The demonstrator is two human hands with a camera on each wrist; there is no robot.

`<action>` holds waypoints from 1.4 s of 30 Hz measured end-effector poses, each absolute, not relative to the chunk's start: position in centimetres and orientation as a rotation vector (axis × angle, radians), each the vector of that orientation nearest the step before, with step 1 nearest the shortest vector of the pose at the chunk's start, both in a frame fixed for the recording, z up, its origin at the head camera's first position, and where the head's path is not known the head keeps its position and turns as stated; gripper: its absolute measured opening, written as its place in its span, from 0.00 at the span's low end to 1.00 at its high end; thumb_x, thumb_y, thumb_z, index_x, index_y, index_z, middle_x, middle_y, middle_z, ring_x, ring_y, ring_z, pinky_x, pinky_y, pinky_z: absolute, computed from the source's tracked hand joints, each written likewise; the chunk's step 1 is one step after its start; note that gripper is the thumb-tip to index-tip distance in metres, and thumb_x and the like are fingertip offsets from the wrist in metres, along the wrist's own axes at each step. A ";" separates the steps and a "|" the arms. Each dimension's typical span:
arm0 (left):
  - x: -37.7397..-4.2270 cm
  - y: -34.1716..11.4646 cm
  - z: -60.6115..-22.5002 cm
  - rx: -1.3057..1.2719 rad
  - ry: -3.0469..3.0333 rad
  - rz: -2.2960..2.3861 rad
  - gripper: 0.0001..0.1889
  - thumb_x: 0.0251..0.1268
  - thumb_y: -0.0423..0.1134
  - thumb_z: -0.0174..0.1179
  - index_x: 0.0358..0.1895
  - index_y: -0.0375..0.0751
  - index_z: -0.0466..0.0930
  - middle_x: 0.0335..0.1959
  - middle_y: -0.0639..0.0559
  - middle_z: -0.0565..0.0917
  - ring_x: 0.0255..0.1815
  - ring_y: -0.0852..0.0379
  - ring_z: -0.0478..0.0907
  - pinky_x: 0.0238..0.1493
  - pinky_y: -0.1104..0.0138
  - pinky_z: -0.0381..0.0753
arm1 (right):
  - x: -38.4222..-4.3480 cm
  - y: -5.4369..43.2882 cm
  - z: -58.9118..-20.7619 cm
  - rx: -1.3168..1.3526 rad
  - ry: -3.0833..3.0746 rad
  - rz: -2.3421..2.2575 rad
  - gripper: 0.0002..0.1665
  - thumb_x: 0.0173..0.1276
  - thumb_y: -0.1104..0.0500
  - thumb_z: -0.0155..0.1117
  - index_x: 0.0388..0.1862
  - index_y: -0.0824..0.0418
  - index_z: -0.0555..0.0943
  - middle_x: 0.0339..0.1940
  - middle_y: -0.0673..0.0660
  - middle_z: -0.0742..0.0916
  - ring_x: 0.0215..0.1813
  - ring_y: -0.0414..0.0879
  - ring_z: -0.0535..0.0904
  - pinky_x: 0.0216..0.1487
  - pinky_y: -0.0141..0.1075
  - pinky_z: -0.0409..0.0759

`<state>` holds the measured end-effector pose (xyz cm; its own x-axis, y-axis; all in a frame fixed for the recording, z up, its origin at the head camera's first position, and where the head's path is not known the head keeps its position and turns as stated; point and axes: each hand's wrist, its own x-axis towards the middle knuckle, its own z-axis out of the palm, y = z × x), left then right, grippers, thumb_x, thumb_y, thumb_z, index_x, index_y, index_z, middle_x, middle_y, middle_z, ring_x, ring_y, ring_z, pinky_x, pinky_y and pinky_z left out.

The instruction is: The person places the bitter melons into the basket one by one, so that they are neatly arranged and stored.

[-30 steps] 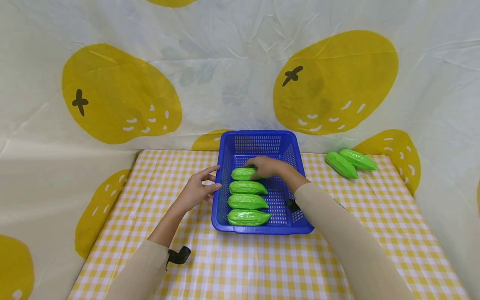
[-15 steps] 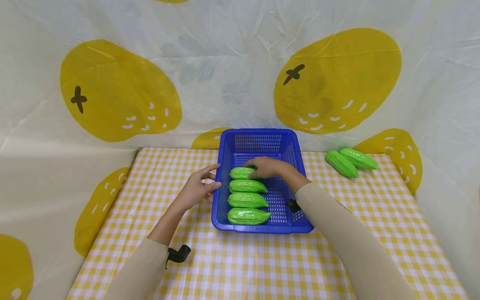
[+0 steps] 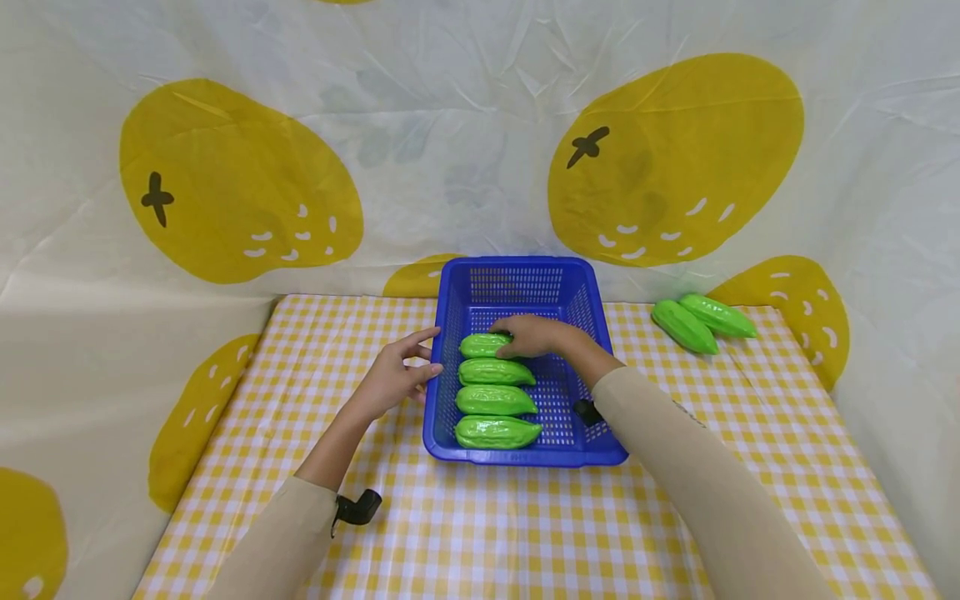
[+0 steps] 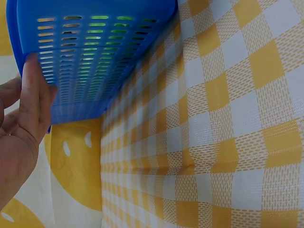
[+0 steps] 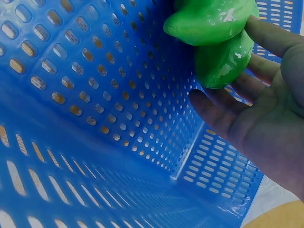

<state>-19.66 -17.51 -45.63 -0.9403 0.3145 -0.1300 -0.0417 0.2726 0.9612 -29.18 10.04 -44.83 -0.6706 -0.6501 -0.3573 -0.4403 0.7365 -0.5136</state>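
Observation:
A blue perforated basket [image 3: 525, 457] holds several glossy green bitter melons in a row along its left side. My right hand [image 3: 528, 335] reaches inside and grips the farthest bitter melon [image 3: 480, 345], thumb on its near side and fingers on its far side. In the right wrist view, that bitter melon [image 5: 222, 69] lies between thumb and fingers, partly covered by its neighbour [image 5: 213, 21]. My left hand [image 3: 392, 379] is at the basket's left rim with its fingers loosely extended. Seen from the left wrist, a fingertip [image 4: 31, 71] touches the basket's outer wall [image 4: 95, 35].
Two more bitter melons [image 3: 684, 327] lie together at the table's back right. A yellow-and-white checked cloth [image 3: 480, 533] covers the table. Directly behind the basket hangs a pale curtain [image 3: 457, 167] printed with large yellow fruit. Each wrist carries a black camera [image 3: 358, 507].
Within the first half second, the far bitter melon shifted slightly left and away under my right hand. Since then both hands have stayed almost still, and the left keeps its place at the rim.

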 end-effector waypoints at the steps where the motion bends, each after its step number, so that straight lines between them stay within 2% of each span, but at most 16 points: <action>1: -19.7 -17.5 -45.6 0.251 2.252 1.715 0.34 0.73 0.30 0.64 0.79 0.51 0.66 0.52 0.37 0.79 0.26 0.55 0.81 0.36 0.35 0.88 | -29.1 10.1 -44.8 -0.822 2.409 -0.531 0.31 0.79 0.54 0.61 0.76 0.64 0.71 0.70 0.63 0.80 0.73 0.59 0.73 0.77 0.53 0.73; 10: -19.6 -17.5 -45.7 0.235 2.231 1.729 0.34 0.73 0.30 0.63 0.79 0.50 0.66 0.51 0.37 0.79 0.27 0.55 0.81 0.38 0.33 0.87 | -28.7 10.5 -43.4 -0.801 2.401 -0.554 0.35 0.78 0.52 0.62 0.78 0.65 0.67 0.74 0.65 0.76 0.76 0.62 0.70 0.79 0.54 0.71; 17: -19.6 -17.4 -45.6 0.247 2.229 1.736 0.34 0.73 0.30 0.63 0.79 0.49 0.66 0.52 0.37 0.79 0.27 0.55 0.82 0.38 0.32 0.86 | -28.3 11.2 -41.3 -0.769 2.422 -0.539 0.38 0.78 0.49 0.63 0.79 0.63 0.65 0.75 0.65 0.75 0.75 0.63 0.71 0.78 0.54 0.72; 28: -19.6 -17.5 -45.7 0.258 2.229 1.737 0.34 0.73 0.30 0.63 0.79 0.49 0.66 0.52 0.37 0.79 0.27 0.55 0.82 0.37 0.34 0.88 | -27.8 13.1 -37.8 -0.780 2.546 -0.715 0.35 0.78 0.50 0.63 0.78 0.61 0.67 0.75 0.63 0.76 0.74 0.62 0.73 0.72 0.55 0.78; 36: -19.5 -17.6 -45.8 0.248 2.225 1.741 0.34 0.73 0.30 0.63 0.79 0.48 0.66 0.51 0.37 0.79 0.27 0.55 0.82 0.38 0.33 0.87 | -27.3 15.5 -36.5 -0.747 2.599 -0.883 0.37 0.77 0.47 0.65 0.79 0.58 0.66 0.76 0.59 0.74 0.74 0.60 0.72 0.71 0.56 0.79; 42: -19.5 -17.6 -45.8 0.254 2.229 1.740 0.34 0.73 0.30 0.63 0.79 0.48 0.66 0.51 0.37 0.79 0.27 0.55 0.82 0.36 0.36 0.89 | -27.0 18.5 -37.1 -0.707 2.668 -1.021 0.37 0.78 0.47 0.64 0.79 0.56 0.66 0.75 0.59 0.75 0.73 0.59 0.74 0.73 0.56 0.78</action>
<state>-19.55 -17.59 -45.83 -0.9391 0.3197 -0.1263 -0.0449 0.2502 0.9672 -26.97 18.49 -37.14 -0.8661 -0.4996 -0.0137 -0.3628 0.6474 -0.6702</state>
